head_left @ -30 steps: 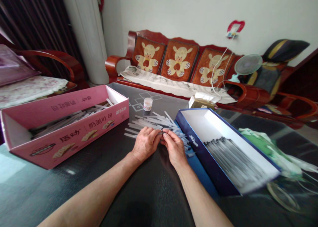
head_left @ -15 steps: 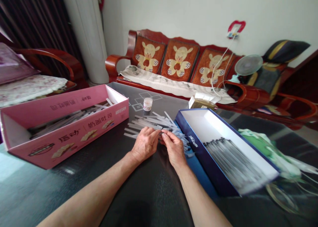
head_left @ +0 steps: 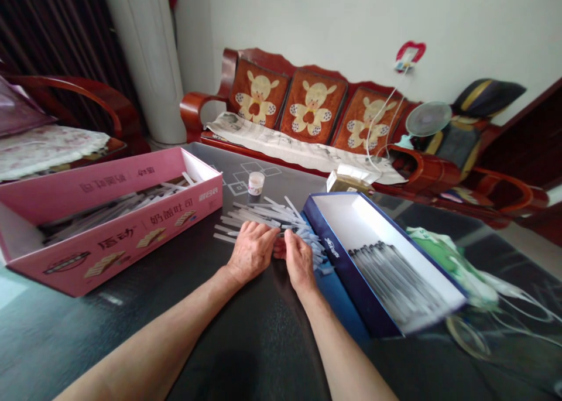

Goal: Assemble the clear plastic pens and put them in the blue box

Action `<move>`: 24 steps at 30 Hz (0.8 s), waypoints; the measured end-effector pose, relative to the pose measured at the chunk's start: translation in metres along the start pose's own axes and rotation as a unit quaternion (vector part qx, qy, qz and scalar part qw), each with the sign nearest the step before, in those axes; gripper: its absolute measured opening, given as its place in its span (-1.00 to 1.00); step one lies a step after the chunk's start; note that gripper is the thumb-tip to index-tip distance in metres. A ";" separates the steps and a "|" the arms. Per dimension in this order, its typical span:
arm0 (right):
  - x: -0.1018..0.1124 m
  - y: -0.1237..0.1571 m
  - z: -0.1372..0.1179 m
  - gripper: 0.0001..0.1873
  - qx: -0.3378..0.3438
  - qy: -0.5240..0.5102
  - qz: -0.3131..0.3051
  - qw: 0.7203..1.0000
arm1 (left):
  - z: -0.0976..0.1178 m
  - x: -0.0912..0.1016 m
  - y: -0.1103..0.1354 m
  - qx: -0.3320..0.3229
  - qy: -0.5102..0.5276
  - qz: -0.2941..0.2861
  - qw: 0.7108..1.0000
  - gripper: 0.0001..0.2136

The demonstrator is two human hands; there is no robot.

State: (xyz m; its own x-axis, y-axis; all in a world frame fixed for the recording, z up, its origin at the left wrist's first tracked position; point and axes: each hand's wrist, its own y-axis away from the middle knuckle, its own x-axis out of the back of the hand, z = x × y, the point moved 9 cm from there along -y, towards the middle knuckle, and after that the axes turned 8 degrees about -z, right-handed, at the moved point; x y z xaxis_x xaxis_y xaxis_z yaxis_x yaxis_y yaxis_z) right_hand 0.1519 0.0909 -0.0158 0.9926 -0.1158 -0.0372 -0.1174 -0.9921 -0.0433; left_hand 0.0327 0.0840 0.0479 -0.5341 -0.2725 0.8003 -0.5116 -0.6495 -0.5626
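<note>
My left hand [head_left: 252, 249] and my right hand [head_left: 300, 259] meet in the middle of the table, thumbs and fingertips pinched close together. A thin dark piece shows between the fingertips, too small to name. Just beyond them lies a loose pile of translucent whitish strips [head_left: 266, 211], some bluish on the right side. Left of the hands stands a long pink box [head_left: 175, 213] with more pale strips inside. On the right, a dark-blue box [head_left: 340, 263] with a white interior holds a row of slim grey sticks with dark ends [head_left: 390, 278].
A small white jar [head_left: 256, 184] stands behind the pile. Further back is a tissue box [head_left: 346, 181]. Beyond the right box lie a green and white plastic bag [head_left: 456, 260] and a roll of clear tape [head_left: 468, 338]. A wooden sofa [head_left: 197, 108] borders the far side.
The view has shifted slightly. My right hand has turned, its thumb now pointing up more, while my left hand keeps its pinch beside it.
</note>
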 end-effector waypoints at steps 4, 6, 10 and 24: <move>-0.002 0.002 -0.004 -0.64 0.024 -0.020 -0.016 0.999 | -0.001 -0.001 0.000 0.008 0.000 -0.003 1.000 -0.73; -0.002 0.001 -0.002 -0.68 0.025 -0.029 -0.017 0.999 | 0.000 0.000 0.000 0.009 -0.002 -0.005 1.000 -0.74; 0.000 0.000 0.001 -0.67 0.008 -0.003 -0.005 1.000 | 0.002 0.000 0.000 0.001 0.003 -0.005 1.000 -0.74; -0.001 -0.001 0.002 -0.59 -0.006 0.008 0.001 1.000 | 0.001 -0.001 0.001 -0.002 0.014 -0.002 1.000 -0.74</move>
State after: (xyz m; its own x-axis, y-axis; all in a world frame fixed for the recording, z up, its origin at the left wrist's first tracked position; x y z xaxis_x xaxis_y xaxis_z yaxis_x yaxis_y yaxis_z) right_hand 0.1508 0.0923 -0.0179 0.9928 -0.1177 -0.0212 -0.1183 -0.9925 -0.0307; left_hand 0.0335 0.0834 0.0466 -0.5509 -0.2504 0.7961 -0.5166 -0.6469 -0.5609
